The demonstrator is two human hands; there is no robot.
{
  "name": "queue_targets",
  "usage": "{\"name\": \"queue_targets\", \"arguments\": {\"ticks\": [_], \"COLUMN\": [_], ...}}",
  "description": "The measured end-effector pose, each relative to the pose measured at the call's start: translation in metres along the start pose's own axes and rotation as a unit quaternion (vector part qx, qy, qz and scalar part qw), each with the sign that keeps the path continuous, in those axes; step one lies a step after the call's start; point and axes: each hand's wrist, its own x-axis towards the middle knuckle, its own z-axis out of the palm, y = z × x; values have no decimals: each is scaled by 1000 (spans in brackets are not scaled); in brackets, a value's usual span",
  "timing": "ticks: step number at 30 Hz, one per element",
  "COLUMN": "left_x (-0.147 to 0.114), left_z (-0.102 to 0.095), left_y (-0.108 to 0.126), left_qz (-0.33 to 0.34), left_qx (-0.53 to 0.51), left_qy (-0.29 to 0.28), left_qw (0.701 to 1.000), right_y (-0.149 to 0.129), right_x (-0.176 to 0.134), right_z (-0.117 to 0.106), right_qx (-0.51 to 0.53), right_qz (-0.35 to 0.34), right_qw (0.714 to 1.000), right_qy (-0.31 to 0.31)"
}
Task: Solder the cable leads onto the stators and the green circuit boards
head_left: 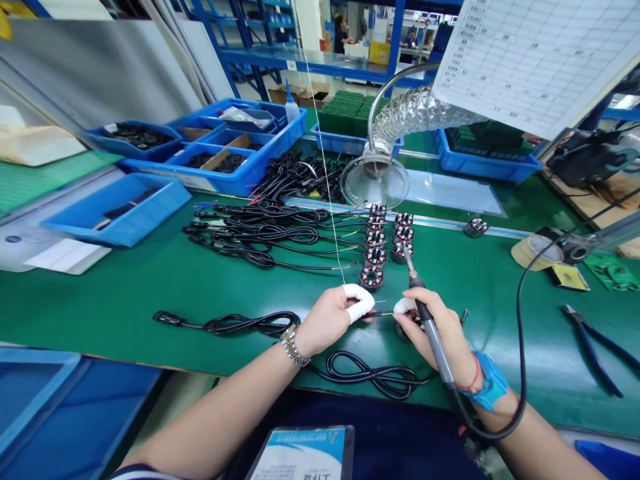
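My left hand (330,320), its fingertips wrapped in white tape, pinches the end of a black cable (369,316). A thin solder wire (325,160) runs down from above into the same fingers. My right hand (445,330) grips a soldering iron (435,337), its tip pointing up and away towards the stators. The right thumb and taped finger also meet at the cable's thin yellow wire (386,313). Partly hidden behind these fingers is a small round stator (403,331). Two rows of copper-wound stators (372,277) stand beyond my hands.
Coiled black cables (270,233) lie behind my left hand; another coil (375,377) rests by the front edge. An extractor funnel (375,183) hangs over the stators. Pliers (590,347) and a tape roll (535,253) lie right. Blue bins (215,180) stand at the back left.
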Motion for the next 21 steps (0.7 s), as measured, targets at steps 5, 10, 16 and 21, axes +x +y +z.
{"name": "queue_targets", "arguments": {"ticks": [5, 10, 16, 21], "left_x": [-5, -12, -12, -6], "left_z": [16, 23, 22, 18], "left_y": [-6, -14, -7, -3], "left_qz": [108, 172, 145, 43], "left_qx": [110, 242, 253, 158], "left_qy": [30, 54, 38, 2], "left_qw": [988, 953, 956, 986], "right_y": [-1, 0, -2, -8], "right_x": [0, -1, 0, -8], "right_z": [5, 7, 7, 11], "right_qx": [128, 190, 197, 138], "right_qz": [91, 136, 143, 125], "right_qw": [988, 972, 969, 981], "right_qy": [-2, 12, 28, 50]}}
